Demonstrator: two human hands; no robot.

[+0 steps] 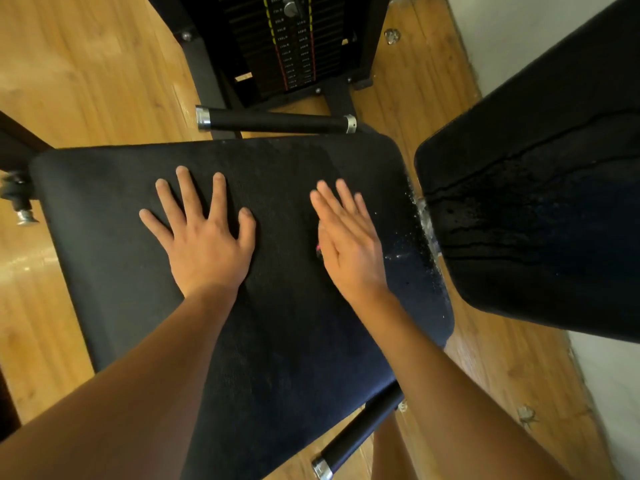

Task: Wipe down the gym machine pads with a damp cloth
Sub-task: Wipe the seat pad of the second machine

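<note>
Black seat pad (104, 237) spanned centre frame | my left hand (207, 244) lay flat on it, fingers spread and released | my right hand (349, 251) rested beside it, fingers straight together, unclenched | water droplets (405, 252) speckled the seat's right edge | wet-streaked back pad (519, 202) stood just right, apart.

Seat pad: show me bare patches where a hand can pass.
Bare: the seat pad left of the left hand, and the strip between it and the right hand. Crowded: the narrow gap by the back pad.
</note>
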